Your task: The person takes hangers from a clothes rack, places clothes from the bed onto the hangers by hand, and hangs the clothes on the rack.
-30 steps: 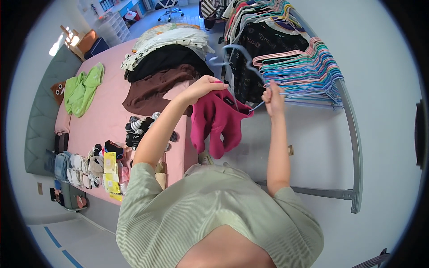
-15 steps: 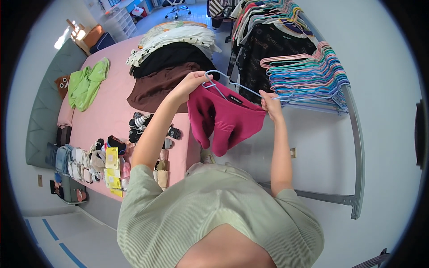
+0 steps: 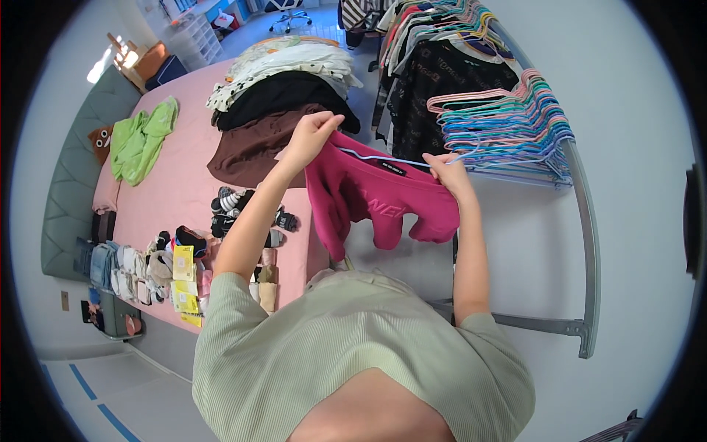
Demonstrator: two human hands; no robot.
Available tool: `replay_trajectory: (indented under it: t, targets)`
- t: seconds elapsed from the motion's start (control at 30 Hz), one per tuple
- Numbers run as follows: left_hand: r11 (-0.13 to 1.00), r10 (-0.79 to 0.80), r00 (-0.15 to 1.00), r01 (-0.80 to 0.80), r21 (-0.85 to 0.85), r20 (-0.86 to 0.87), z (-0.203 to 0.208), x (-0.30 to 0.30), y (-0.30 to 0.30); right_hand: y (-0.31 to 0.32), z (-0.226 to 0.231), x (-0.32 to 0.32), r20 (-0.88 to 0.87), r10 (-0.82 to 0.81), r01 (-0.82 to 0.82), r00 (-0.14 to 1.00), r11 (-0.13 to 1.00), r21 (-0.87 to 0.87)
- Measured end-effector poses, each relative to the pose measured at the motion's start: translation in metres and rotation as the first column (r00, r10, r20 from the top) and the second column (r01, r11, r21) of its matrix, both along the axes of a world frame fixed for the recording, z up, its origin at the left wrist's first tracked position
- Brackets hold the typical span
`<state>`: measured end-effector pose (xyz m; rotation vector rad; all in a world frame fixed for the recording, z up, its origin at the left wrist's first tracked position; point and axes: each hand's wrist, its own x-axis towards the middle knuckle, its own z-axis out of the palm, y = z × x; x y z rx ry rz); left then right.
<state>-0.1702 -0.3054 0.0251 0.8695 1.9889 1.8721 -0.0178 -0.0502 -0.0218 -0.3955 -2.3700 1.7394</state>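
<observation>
A magenta long-sleeved top point(image 3: 368, 199) hangs in front of me, with raised lettering on its front and a black label inside the neckline. My left hand point(image 3: 313, 138) pinches the top's upper left edge. A light blue hanger point(image 3: 390, 159) runs across the neck opening, its left end hidden inside the cloth. My right hand point(image 3: 449, 175) is closed round the hanger near the right side of the neckline, and the cloth hangs just below its fingers.
At right, a metal rack point(image 3: 585, 221) carries many bare hangers point(image 3: 508, 136) and a black patterned shirt point(image 3: 445, 81). The pink bed point(image 3: 180, 199) holds a brown garment point(image 3: 254, 155) in a pile, a green garment point(image 3: 143, 144), rolled socks point(image 3: 228, 214) and yellow packets point(image 3: 184, 272).
The hanger's left part has gone down into the neck opening. The top now hangs wider, its front lettering showing. My left hand has moved slightly up and left.
</observation>
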Motion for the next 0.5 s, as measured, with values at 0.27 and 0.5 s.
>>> replay_trajectory:
  t: [0.27,0.5]
  targets:
    - [0.894,-0.219,0.776,-0.083,-0.44,-0.592,-0.008,0.016,0.007,-0.042,0.042,0.001,0.147,0.325,-0.35,0.934,0.913,0.207]
    - [0.918,-0.229,0.599,-0.13,-0.375,-0.767,-0.009,0.016,-0.001,-0.04,0.089,0.008,-0.127,0.289,-0.281,0.949,0.957,0.078]
